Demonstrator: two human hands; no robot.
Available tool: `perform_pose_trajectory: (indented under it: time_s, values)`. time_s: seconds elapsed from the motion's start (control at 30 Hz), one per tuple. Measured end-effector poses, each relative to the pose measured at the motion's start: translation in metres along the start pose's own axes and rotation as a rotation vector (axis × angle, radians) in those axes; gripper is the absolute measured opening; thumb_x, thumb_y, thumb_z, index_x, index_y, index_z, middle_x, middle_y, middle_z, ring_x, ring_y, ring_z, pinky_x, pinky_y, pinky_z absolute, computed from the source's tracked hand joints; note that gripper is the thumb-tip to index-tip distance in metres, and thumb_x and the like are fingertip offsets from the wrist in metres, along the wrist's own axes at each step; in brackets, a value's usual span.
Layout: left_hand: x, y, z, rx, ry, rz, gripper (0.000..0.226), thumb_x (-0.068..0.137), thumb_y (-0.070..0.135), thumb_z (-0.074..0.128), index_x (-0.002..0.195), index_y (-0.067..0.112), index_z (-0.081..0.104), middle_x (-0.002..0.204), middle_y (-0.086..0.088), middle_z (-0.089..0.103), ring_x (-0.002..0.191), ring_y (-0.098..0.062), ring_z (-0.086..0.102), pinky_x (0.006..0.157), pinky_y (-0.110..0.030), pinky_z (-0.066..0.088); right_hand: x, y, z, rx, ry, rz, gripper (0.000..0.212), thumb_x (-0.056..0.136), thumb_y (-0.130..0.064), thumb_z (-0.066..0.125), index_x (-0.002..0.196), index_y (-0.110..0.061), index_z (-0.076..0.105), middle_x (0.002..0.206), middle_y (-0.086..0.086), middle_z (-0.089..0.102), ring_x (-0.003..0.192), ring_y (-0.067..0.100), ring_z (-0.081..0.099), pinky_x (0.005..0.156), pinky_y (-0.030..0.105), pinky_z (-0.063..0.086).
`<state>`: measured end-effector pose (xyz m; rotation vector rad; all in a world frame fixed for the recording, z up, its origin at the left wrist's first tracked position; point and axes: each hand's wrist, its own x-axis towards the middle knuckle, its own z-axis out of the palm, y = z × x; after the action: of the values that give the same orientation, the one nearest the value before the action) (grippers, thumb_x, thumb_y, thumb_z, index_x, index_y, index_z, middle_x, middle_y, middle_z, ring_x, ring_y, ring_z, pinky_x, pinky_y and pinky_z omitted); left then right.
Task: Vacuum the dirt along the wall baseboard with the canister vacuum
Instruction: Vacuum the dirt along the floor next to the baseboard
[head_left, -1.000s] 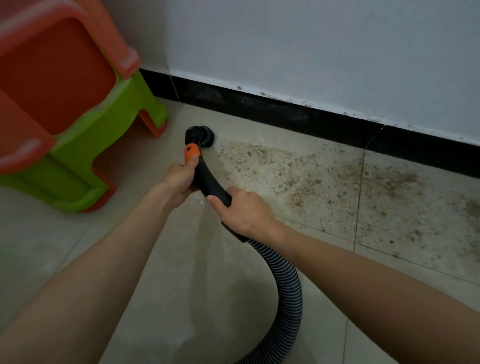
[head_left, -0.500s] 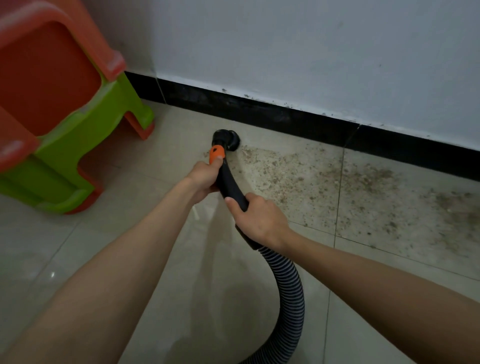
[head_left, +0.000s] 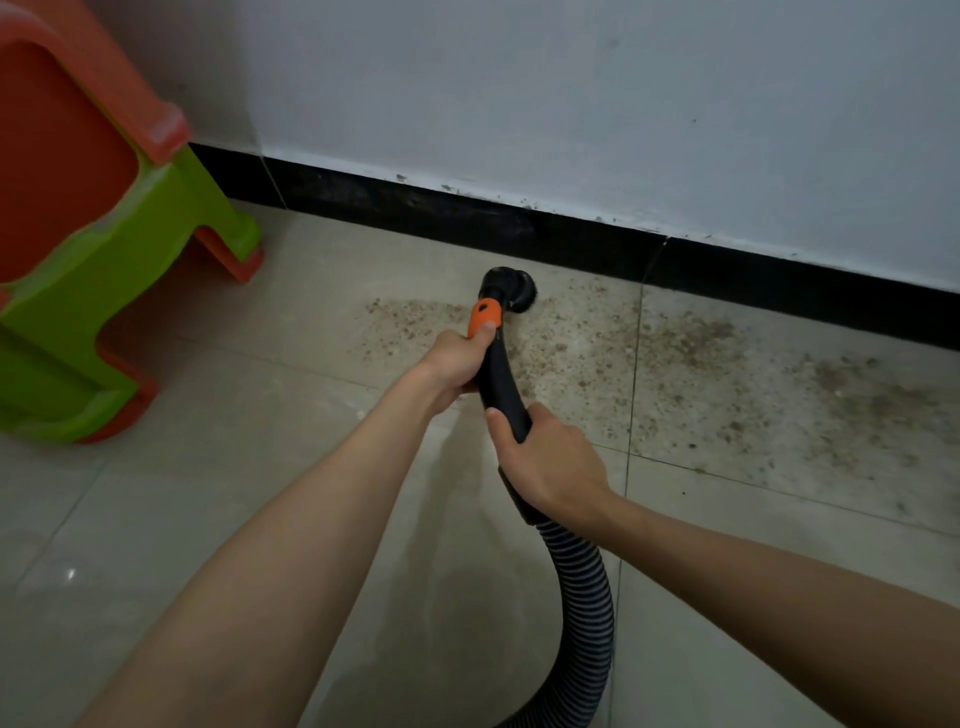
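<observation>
A black vacuum wand (head_left: 500, 379) with an orange collar (head_left: 484, 314) ends in a round brush nozzle (head_left: 510, 289) that rests on the tiled floor close to the black baseboard (head_left: 519, 228). My left hand (head_left: 457, 364) grips the wand just below the collar, thumb on the orange part. My right hand (head_left: 550, 460) grips the wand lower down, where the ribbed hose (head_left: 584, 613) begins. Brown dirt (head_left: 675, 358) lies scattered over the tiles to the right of the nozzle, along the baseboard. The canister is out of view.
Stacked plastic stools, orange (head_left: 67, 130) over green (head_left: 104, 291), stand at the left near the wall. The white wall (head_left: 571, 104) rises above the baseboard. Pale floor tiles (head_left: 208, 493) spread toward me, and the hose curves off the bottom edge.
The nozzle has moved to the right along the baseboard, away from the stools and into the dirt patch. Both hands kept their grip on the wand.
</observation>
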<state>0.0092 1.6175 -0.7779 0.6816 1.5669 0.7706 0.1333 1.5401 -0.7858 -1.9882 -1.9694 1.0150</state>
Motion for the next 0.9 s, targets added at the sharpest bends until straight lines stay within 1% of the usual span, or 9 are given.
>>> perform_pose_trajectory:
  time_s: [0.13,0.27,0.33,0.4,0.47,0.53,0.67,0.77,0.9]
  values:
    - [-0.001,0.000,0.007,0.010,-0.040,-0.008,0.048,0.100,0.033,0.045,0.123,-0.009,0.049,0.108,-0.016,0.059,0.096,-0.027,0.059,0.081,-0.034,0.050,-0.004,0.006,0.000,0.009,0.025,0.010,0.041,0.093,-0.064,0.034,0.086,-0.024,0.044,0.071,-0.004,0.056,0.060,0.012,0.054,0.050,0.028,0.034]
    - [-0.001,0.005,-0.007,-0.004,-0.033,0.006,0.047,0.099,0.032,0.046,0.120,-0.010,0.051,0.105,-0.015,0.061,0.094,-0.026,0.059,0.080,-0.033,0.050,0.002,-0.004,0.002,0.045,-0.008,-0.005,0.041,0.093,-0.063,0.035,0.087,-0.024,0.047,0.072,-0.004,0.058,0.062,0.013,0.056,0.051,0.028,0.037]
    - [0.000,0.009,-0.021,-0.019,0.016,0.017,0.047,0.099,0.031,0.047,0.122,-0.010,0.051,0.112,-0.018,0.061,0.098,-0.028,0.060,0.080,-0.034,0.051,0.009,-0.016,0.003,0.051,-0.025,-0.040,0.040,0.094,-0.062,0.036,0.083,-0.025,0.046,0.071,-0.004,0.058,0.061,0.014,0.057,0.051,0.028,0.037]
    - [0.002,0.012,-0.039,-0.055,0.079,0.026,0.047,0.099,0.030,0.048,0.124,-0.010,0.048,0.120,-0.020,0.058,0.103,-0.030,0.059,0.080,-0.035,0.050,0.018,-0.034,0.007,0.037,-0.052,-0.088,0.042,0.095,-0.062,0.036,0.085,-0.023,0.048,0.073,-0.002,0.059,0.065,0.018,0.059,0.054,0.030,0.042]
    - [0.004,0.012,-0.061,-0.098,0.141,0.035,0.047,0.099,0.029,0.048,0.124,-0.010,0.047,0.122,-0.021,0.057,0.100,-0.029,0.057,0.079,-0.035,0.049,0.025,-0.054,0.015,-0.004,-0.078,-0.115,0.044,0.095,-0.062,0.035,0.091,-0.020,0.049,0.075,0.000,0.059,0.072,0.023,0.061,0.059,0.033,0.046]
    - [0.005,0.009,-0.084,-0.110,0.201,0.039,0.048,0.099,0.029,0.048,0.124,-0.012,0.046,0.123,-0.022,0.056,0.097,-0.028,0.056,0.077,-0.034,0.048,0.030,-0.072,0.025,-0.049,-0.095,-0.142,0.043,0.096,-0.061,0.035,0.094,-0.020,0.047,0.075,0.001,0.056,0.075,0.026,0.060,0.061,0.034,0.045]
    - [0.004,-0.001,-0.119,-0.119,0.277,0.021,0.048,0.099,0.029,0.047,0.122,-0.013,0.048,0.115,-0.020,0.056,0.096,-0.029,0.057,0.079,-0.036,0.049,0.035,-0.093,0.042,-0.115,-0.147,-0.223,0.044,0.096,-0.060,0.035,0.100,-0.019,0.048,0.069,-0.001,0.048,0.070,0.025,0.053,0.059,0.033,0.041]
    - [-0.001,-0.012,-0.135,-0.141,0.301,0.017,0.046,0.099,0.029,0.046,0.121,-0.012,0.048,0.109,-0.017,0.056,0.095,-0.028,0.057,0.078,-0.036,0.048,0.034,-0.099,0.052,-0.150,-0.194,-0.257,0.049,0.096,-0.061,0.035,0.108,-0.017,0.052,0.074,0.001,0.049,0.071,0.025,0.051,0.058,0.033,0.038]
    - [-0.010,-0.028,-0.144,-0.182,0.342,0.020,0.037,0.099,0.029,0.047,0.113,-0.005,0.049,0.101,-0.013,0.057,0.084,-0.022,0.059,0.071,-0.032,0.049,0.028,-0.098,0.058,-0.133,-0.242,-0.312,0.042,0.096,-0.061,0.037,0.097,-0.020,0.046,0.074,0.000,0.051,0.072,0.025,0.053,0.061,0.033,0.040]
